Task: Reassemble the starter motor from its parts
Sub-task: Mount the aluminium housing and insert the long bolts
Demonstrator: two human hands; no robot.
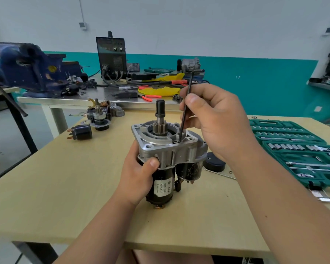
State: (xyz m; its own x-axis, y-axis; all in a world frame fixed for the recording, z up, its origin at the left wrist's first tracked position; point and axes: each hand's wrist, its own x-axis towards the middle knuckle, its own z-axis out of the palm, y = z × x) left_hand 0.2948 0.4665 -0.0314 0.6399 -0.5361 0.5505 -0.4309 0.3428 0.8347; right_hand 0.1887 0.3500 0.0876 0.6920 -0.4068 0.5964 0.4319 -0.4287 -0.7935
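Starter motor (168,155), held upright at the middle of the tabletop (65,197), pinion end uppermost. A white label (163,187) is carried on the black body; printed lines and a round emblem are seen on it, but the writing is too small to be read.

The left hand (139,174) is wrapped round the body just below the aluminium flange. Its grip is closed on the motor, with the thumb laid across the front.

A hex key (185,111) is pinched at mid-shank by the right hand (213,122). The grip is narrow, thumb against fingers. The long arm of the key is set nearly upright, its tip seated in a screw at the near right edge of the flange. The bent short arm stands above the hand.

A black cap (214,161) is placed just behind the motor, to the right. An open green socket case (297,151) is laid at the right edge of the tabletop. A solenoid (82,132) and other loose parts (101,115) are gathered at the far left corner.
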